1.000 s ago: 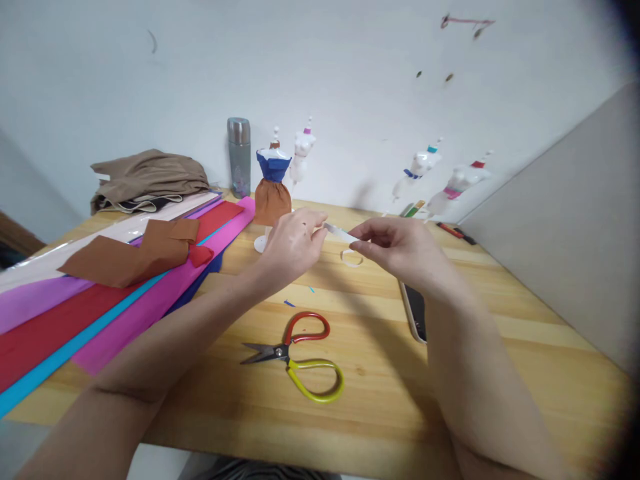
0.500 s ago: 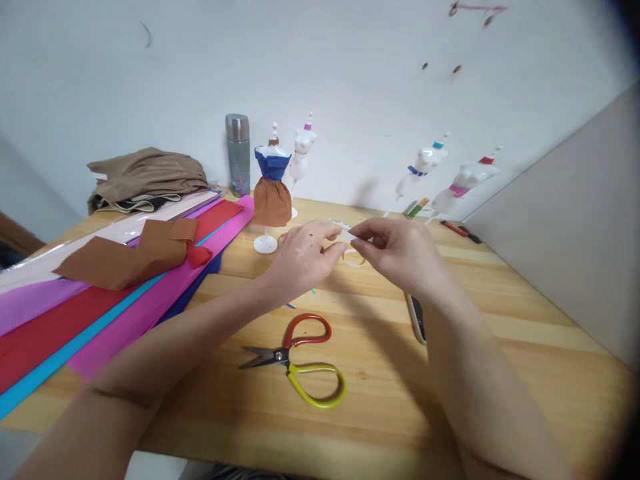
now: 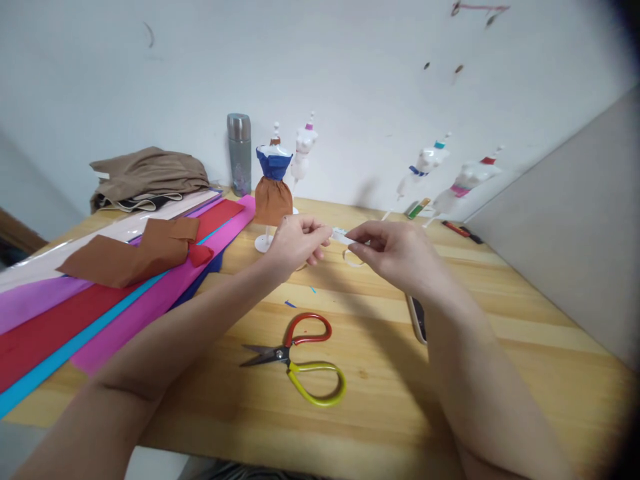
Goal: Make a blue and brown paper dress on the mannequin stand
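My left hand point(image 3: 295, 241) and my right hand point(image 3: 393, 250) meet above the wooden table point(image 3: 380, 373), each pinching one end of a short white strip of tape point(image 3: 341, 236). A small ring-shaped tape roll point(image 3: 351, 258) lies on the table just below the strip. Behind my left hand stands a small mannequin point(image 3: 273, 190) dressed in a blue and brown paper dress. Scissors point(image 3: 295, 360) with one red and one yellow handle lie closed in front of my arms.
Long crepe paper sheets point(image 3: 100, 300) in pink, red, blue and white lie at the left, with a folded brown piece point(image 3: 135, 253) on top. A phone point(image 3: 417, 320) lies under my right wrist. A metal flask point(image 3: 239, 153), tan cloth point(image 3: 150, 177) and bare white mannequins point(image 3: 425, 167) line the wall.
My hands came closer together, so less of the white strip shows between them. My left hand dipped toward the table and rose again.
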Available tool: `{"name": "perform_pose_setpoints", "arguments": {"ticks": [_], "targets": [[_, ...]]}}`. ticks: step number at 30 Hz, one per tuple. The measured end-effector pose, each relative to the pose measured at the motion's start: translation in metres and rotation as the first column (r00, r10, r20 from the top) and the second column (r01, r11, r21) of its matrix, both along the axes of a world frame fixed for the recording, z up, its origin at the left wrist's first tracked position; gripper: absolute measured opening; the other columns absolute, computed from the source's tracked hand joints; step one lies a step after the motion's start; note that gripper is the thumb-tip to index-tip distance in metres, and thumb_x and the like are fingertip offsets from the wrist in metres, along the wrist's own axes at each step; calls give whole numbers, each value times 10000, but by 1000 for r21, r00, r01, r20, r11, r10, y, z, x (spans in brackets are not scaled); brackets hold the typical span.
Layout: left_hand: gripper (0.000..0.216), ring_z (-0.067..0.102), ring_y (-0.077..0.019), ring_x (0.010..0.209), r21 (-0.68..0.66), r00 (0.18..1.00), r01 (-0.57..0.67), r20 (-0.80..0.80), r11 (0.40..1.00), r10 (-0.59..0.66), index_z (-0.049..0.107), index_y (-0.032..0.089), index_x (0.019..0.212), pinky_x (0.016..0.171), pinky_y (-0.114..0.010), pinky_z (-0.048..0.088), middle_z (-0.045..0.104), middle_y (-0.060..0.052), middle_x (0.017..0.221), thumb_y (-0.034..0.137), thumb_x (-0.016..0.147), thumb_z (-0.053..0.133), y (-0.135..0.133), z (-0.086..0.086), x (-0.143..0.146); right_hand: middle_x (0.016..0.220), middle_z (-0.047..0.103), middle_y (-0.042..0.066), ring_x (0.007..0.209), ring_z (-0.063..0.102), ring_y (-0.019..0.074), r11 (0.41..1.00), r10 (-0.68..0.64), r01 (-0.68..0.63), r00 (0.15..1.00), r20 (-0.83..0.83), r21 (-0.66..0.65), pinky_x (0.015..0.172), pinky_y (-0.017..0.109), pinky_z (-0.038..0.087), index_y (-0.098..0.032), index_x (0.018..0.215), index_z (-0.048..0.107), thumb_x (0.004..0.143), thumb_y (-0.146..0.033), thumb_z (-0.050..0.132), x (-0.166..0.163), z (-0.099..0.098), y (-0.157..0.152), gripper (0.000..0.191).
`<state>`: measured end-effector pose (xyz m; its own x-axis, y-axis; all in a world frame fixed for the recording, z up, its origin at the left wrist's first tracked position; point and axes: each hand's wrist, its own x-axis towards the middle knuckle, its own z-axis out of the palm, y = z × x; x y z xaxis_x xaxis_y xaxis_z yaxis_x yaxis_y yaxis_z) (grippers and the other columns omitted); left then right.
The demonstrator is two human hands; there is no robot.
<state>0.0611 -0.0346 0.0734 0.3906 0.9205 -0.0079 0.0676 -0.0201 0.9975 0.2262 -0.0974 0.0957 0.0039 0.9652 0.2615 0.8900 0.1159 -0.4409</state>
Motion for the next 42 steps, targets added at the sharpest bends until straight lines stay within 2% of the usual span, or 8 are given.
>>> {"name": "perform_pose_setpoints", "arguments": {"ticks": [3,10,14,18,26,32,38,42], "targets": [[274,553,-79,401,-58,1000,-22,-12,998,22,608,139,666,394,-194,418,608,9,580,207,929,571,2,-2,0,708,733,39,639,639,194,1000,-23,23,999,48,-5,632,316,425,-216,876,745,824,-244,591,-3,1,0,165],[244,566,-96,427,213,975,48,-223,976,1,613,149,628,448,-198,419,589,18,496,244,847,663,0,-11,0,801,755,79,697,654,224,997,-58,65,981,186,-30,616,321,393,-207,910,755,857,-217,567,-9,-3,1,195],[174,570,-105,431,193,967,88,-254,977,-37,599,155,665,475,-214,437,579,27,490,168,837,621,2,-13,0,787,749,77,677,638,211,998,-38,48,978,204,-42,611,315,381,-198,915,761,857,-230,569,-10,-4,1,204],[169,544,-86,472,172,977,154,-176,973,-124,570,160,678,501,-211,411,566,38,539,164,846,588,7,-19,-1,757,733,58,655,618,191,999,-2,10,991,134,-54,632,308,399,-193,924,765,846,-243,581,-4,-4,2,206],[170,497,-80,591,403,961,78,-275,912,40,572,158,659,552,-208,338,566,32,647,166,823,617,-2,-19,0,661,634,18,591,494,148,970,147,-180,971,-190,-166,566,290,357,-185,854,743,826,-488,628,22,-8,10,326],[208,536,-83,468,53,955,230,-204,972,-215,570,164,703,489,-185,392,575,38,506,167,907,536,-6,-17,4,659,637,6,584,486,120,913,210,-319,901,-379,-254,569,277,368,-168,874,749,771,-508,716,34,-7,15,356],[254,525,-62,448,-108,981,183,-38,977,-188,592,143,652,457,-167,374,572,26,487,115,905,584,0,-19,4,771,704,39,677,581,147,902,228,-379,823,-520,-205,631,297,449,-181,966,748,756,-514,770,44,-13,21,394],[255,505,-60,426,-141,991,135,7,981,-135,637,124,672,447,-172,346,563,16,472,109,915,561,7,-20,1,898,721,47,697,606,139,934,244,-352,753,-611,-59,600,275,461,-221,1051,739,790,-462,767,52,-10,16,356]]}}
